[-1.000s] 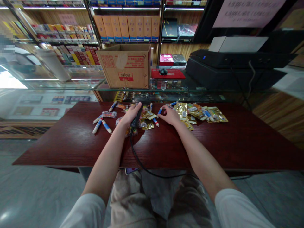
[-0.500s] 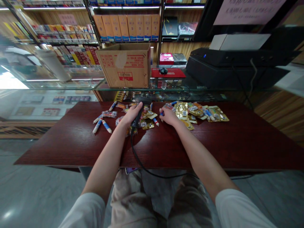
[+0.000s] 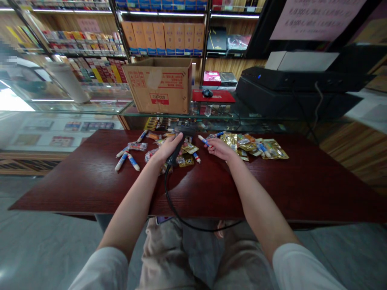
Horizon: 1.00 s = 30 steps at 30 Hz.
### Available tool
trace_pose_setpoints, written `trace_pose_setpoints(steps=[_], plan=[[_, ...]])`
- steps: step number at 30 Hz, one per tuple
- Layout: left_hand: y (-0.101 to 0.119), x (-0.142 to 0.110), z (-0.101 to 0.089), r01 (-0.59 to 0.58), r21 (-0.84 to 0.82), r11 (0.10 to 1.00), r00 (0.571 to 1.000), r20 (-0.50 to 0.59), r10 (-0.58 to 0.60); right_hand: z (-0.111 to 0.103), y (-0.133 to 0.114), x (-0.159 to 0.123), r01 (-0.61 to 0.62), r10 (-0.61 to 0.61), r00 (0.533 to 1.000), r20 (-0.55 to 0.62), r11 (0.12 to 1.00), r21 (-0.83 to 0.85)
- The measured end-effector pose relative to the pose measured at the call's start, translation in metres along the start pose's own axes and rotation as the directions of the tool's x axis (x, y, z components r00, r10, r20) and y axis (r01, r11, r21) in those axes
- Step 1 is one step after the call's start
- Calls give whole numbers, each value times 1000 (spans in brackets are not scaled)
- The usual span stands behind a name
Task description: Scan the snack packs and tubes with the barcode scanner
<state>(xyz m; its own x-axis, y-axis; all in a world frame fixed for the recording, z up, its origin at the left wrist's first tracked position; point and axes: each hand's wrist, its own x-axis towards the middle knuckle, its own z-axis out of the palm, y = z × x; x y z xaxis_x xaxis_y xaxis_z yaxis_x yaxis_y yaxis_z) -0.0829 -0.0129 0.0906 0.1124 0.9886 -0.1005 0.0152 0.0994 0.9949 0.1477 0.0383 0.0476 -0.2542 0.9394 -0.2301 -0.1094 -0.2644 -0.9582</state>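
My left hand (image 3: 169,148) is closed around the grip of a black corded barcode scanner (image 3: 175,153), its head pointing away from me over a pile of small packets. In my right hand (image 3: 220,148) is a blue-and-white wrapped sausage stick (image 3: 203,140), held tilted above the tabletop between the fingers. Just left of that hand lies another stick (image 3: 196,157) with a red end. Gold snack packets (image 3: 186,161) show beneath the scanner. A second heap holds gold packets (image 3: 230,141) and wrapped snacks, right of my right hand. Several similar sticks (image 3: 121,162) lie at the left.
The dark red wooden table (image 3: 205,189) bears everything. Behind it a cardboard box (image 3: 159,86) and a mouse (image 3: 207,93) on a red mat stand on a glass counter. Black machines (image 3: 290,92) are at the right. The scanner cable (image 3: 173,207) hangs over the front edge.
My right hand has turned and lifted the sausage stick, so that more of it shows, pointing toward the scanner. My left hand keeps the scanner in nearly the same place.
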Motion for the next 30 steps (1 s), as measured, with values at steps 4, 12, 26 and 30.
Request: trace_pose_setpoints(steps=[4,12,26,30], plan=[[0,-3,5,8,-21,1000,998,67,-7,0,-2,-3,39,-39,999,7,999,-19],[-11,-2,16,5,-12,1000,985,171,-3,3,1,-2,111,-108,991,73,992,-51],[-13,14,1,82,-26,996,993,-78,-83,-32,-3,0,-87,-615,736,-283,328,-941],[-11,14,-6,64,-54,996,984,-162,-72,-37,4,0,-179,-507,824,-252,190,-965]])
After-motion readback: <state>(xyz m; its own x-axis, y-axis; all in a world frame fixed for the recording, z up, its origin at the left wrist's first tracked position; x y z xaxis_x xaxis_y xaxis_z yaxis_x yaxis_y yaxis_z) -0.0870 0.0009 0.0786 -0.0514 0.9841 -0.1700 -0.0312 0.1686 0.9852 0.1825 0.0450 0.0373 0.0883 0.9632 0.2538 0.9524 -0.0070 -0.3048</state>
